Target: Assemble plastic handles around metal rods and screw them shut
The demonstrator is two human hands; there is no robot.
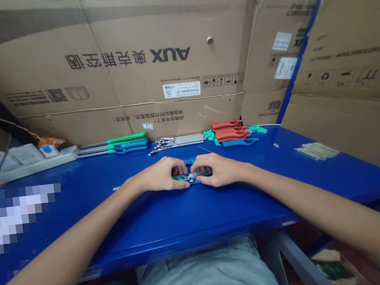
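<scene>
Small assembly workshop, blue metal workbench (pixel 157 219), flattened AUX cardboard cartons (pixel 113 41) at 12 o'clock, rows of colour-handled tools (pixel 231 131) along the bench's back edge, power strip (pixel 24 161) at 10 o'clock

The hands (pixel 161 175) hide most of the green-handled tool (pixel 179 178) (its kind unclear).

two hands (pixel 180 173), one green-handled tool (pixel 192 176), one power strip (pixel 31 168), three white carton labels (pixel 181 89).

L hand (pixel 161 174) & R hand (pixel 219 169) held close together, fingers curled down; L forearm (pixel 61 253), R forearm (pixel 320 205) extended fwd, angled in.
</scene>
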